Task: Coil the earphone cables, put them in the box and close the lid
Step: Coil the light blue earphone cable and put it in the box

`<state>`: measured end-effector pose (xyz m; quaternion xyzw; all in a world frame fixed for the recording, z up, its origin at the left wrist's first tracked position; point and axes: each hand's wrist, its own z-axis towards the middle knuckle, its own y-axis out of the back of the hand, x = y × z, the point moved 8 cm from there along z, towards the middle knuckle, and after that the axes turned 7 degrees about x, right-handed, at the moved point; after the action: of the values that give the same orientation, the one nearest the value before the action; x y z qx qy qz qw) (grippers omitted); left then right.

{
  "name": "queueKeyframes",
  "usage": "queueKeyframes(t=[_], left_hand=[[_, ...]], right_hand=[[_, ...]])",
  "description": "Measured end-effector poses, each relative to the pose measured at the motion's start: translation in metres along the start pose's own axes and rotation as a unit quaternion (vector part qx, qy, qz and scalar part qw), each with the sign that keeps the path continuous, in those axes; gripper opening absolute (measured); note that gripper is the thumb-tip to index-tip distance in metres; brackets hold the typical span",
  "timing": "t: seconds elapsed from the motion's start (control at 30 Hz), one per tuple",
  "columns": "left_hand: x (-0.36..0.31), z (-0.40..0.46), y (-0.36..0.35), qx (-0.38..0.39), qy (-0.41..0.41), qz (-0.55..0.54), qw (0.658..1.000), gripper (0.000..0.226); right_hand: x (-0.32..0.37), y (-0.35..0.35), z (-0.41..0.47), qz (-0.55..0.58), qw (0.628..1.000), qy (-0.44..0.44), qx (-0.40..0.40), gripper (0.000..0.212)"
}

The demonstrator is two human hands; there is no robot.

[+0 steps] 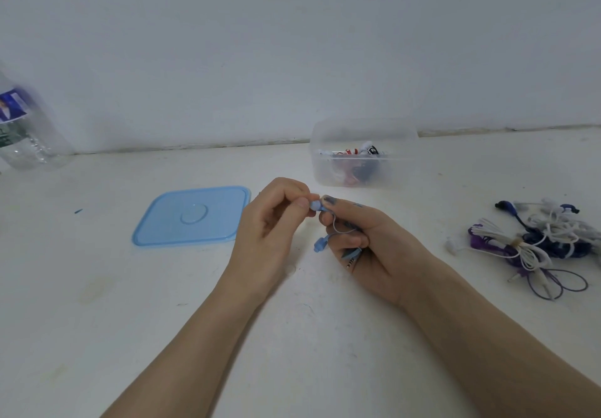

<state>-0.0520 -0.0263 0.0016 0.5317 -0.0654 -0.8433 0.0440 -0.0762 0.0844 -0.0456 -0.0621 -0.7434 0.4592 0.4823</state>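
Observation:
Both hands meet at the table's middle over a light blue earphone (318,207). My left hand (271,232) pinches one of its earbuds between thumb and fingers. My right hand (367,242) is closed around the coiled blue cable, with the second earbud hanging below the fingers and the plug end poking out underneath. A clear plastic box (364,131) stands open behind the hands and holds several coiled earphones in red, white and black. Its blue lid (192,217) lies flat on the table to the left.
A tangled heap of white, purple and dark blue earphones (536,242) lies on the table at the right. A clear plastic water bottle (24,131) stands at the far left by the white wall. The table is white and scuffed.

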Motion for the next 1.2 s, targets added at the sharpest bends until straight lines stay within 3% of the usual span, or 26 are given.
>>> queueKeyframes(t=[0.23, 0.43, 0.8, 0.9, 1.07, 1.2], left_hand=[[0.003, 0.003, -0.002, 0.006, 0.002, -0.010, 1.000, 0.013], [0.000, 0.004, -0.001, 0.000, -0.021, -0.006, 1.000, 0.017], [-0.015, 0.002, 0.001, 0.002, -0.095, 0.106, 0.990, 0.007], [-0.017, 0.000, 0.002, 0.010, -0.097, 0.109, 0.989, 0.014], [-0.015, -0.002, 0.003, 0.006, -0.104, 0.113, 0.988, 0.005], [-0.013, -0.003, 0.002, 0.003, -0.085, 0.107, 0.991, 0.007]], right_hand=[[0.001, 0.001, 0.001, -0.031, 0.999, 0.013, 0.001, 0.011], [0.003, -0.001, 0.000, -0.031, 0.999, 0.030, -0.007, 0.025], [-0.006, -0.007, -0.006, 0.089, 0.994, -0.054, 0.009, 0.013], [-0.009, -0.005, -0.005, 0.106, 0.992, -0.064, 0.012, 0.011], [-0.010, -0.005, -0.003, 0.096, 0.993, -0.059, 0.022, 0.012], [-0.003, 0.002, 0.000, 0.016, 1.000, -0.022, 0.007, 0.012]])
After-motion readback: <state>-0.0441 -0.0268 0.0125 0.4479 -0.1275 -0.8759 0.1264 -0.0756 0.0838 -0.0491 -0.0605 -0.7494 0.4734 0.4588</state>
